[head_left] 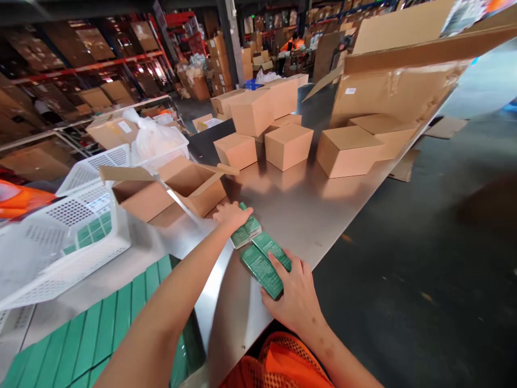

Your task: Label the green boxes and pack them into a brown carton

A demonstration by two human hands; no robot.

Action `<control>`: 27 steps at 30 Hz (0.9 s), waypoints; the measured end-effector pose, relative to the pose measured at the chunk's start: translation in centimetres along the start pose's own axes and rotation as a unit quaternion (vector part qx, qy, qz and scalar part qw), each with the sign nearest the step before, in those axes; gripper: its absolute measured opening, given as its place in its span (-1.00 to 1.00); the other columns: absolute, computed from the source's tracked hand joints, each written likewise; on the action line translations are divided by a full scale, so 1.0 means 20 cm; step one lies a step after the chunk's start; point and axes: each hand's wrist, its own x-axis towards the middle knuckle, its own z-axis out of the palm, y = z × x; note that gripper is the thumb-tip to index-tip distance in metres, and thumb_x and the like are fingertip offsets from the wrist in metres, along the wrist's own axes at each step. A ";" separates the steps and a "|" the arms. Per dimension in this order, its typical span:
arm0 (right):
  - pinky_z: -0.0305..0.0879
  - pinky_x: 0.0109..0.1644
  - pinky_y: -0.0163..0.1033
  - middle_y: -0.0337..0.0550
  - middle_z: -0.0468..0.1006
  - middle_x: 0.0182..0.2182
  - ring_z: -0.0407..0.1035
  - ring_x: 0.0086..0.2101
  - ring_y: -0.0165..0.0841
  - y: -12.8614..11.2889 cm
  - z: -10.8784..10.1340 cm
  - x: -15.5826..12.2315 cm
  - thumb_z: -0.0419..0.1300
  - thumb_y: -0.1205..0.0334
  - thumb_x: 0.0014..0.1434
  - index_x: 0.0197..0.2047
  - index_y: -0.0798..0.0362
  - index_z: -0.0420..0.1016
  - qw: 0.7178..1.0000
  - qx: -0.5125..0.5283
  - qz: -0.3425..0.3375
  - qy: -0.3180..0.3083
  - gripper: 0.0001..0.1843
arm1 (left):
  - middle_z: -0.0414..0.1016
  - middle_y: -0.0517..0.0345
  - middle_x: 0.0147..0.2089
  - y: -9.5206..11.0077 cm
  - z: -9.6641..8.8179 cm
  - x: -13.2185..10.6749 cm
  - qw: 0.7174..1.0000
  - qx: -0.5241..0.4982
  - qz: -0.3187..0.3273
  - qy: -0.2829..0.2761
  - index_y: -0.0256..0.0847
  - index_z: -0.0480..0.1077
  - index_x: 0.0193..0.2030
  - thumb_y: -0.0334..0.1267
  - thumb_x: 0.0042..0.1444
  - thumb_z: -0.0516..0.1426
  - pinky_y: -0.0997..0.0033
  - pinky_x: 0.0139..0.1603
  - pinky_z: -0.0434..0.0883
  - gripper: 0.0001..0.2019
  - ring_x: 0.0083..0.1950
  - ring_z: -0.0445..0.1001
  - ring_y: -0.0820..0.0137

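While the near pair of green boxes (260, 268) is grasped by the right hand (298, 291), its thumb set against the near end and its other fingers bent over the right side, the far pair of green boxes (254, 226) is partly covered by the left hand (233, 215); whether a firm grip is exerted there cannot be told. Both pairs are laid flat on the metal table (299, 210), near its right edge. Beside the left hand, an open carton (210, 198) is placed; closed cartons (286, 148) are grouped toward the far end. Farther left, small green boxes (96, 230) are contained in a white basket (81, 272).
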 end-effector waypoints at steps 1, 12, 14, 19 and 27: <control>0.23 0.07 0.26 0.19 0.26 0.20 0.18 0.09 0.17 -0.02 0.01 -0.02 0.29 0.16 -0.01 0.19 0.04 0.43 1.000 -0.018 -0.008 0.011 -0.35 | 0.35 -0.33 0.21 -0.06 0.00 0.00 1.000 0.004 -0.003 0.007 -0.19 0.36 0.18 0.27 0.14 -0.06 -0.15 0.11 0.28 -0.33 0.30 0.19 -0.20; 0.43 -0.03 0.03 0.13 0.51 -0.06 0.38 -0.06 -0.06 -0.18 0.13 -0.05 0.08 0.31 0.29 0.04 0.18 0.52 0.984 0.036 -0.175 -0.001 -0.68 | 0.43 -0.08 0.11 -0.65 -0.14 0.00 0.988 0.068 -0.044 -0.128 -0.26 0.32 0.16 0.02 0.29 0.07 0.09 0.03 0.45 -0.55 0.02 0.48 0.22; 0.47 -0.07 -0.01 0.15 0.53 -0.08 0.42 -0.11 -0.10 -0.22 0.15 -0.05 0.05 0.28 0.33 0.09 0.20 0.49 0.982 0.069 -0.176 -0.018 -0.66 | 0.45 -0.08 0.07 -0.70 -0.18 -0.03 0.982 0.087 -0.022 -0.165 -0.27 0.37 0.10 -0.02 0.24 0.15 0.09 0.00 0.47 -0.58 -0.01 0.49 0.24; 0.47 -0.10 -0.09 0.06 0.60 -0.13 0.50 -0.17 -0.19 -0.40 0.18 -0.13 -0.04 0.22 0.40 0.17 0.13 0.40 0.972 0.161 -0.126 -0.115 -0.62 | 0.48 -0.09 0.08 -0.75 -0.24 -0.15 0.971 0.143 0.038 -0.188 -0.24 0.49 -0.10 0.01 0.05 0.30 0.01 0.18 0.34 -0.60 0.14 0.42 0.14; 0.32 0.04 0.14 0.16 0.53 -0.06 0.40 -0.07 -0.03 -0.56 0.24 -0.23 0.13 -0.04 0.28 0.28 0.29 0.22 0.949 0.199 -0.181 -0.165 -0.33 | 0.50 -0.20 0.10 -0.83 -0.21 -0.25 0.980 0.141 0.061 -0.127 -0.23 0.42 0.08 0.13 0.02 0.21 0.03 0.20 0.25 -0.42 0.17 0.42 0.00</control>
